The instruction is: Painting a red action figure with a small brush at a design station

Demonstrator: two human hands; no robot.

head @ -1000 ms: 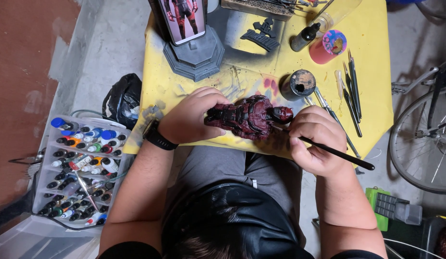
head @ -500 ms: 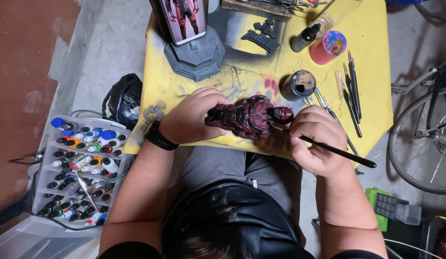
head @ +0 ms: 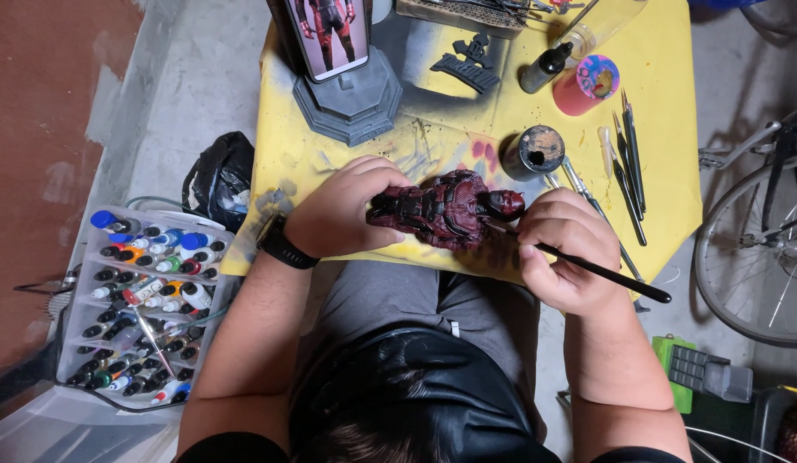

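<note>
Dark red figurine (head: 446,210) with black shading, lying on its side near the front edge of the yellow table (head: 664,129), head pointing right, legs left. Textured suit, glossy red head, paint darker at the legs. Left hand (head: 343,210) wrapped around the figurine's legs and lower body, fingers curled over the top, black wristwatch (head: 283,244) on the wrist, forearm coming in from lower left. Right hand (head: 570,249) closed in a pinch on a thin black paintbrush (head: 600,270), handle slanting down to the right, tip at the figurine's head. Just beyond the head, a paint-stained round jar (head: 536,150); further right, spare brushes (head: 630,167). Beside the table at left, a tray of paint bottles (head: 141,300).
</note>
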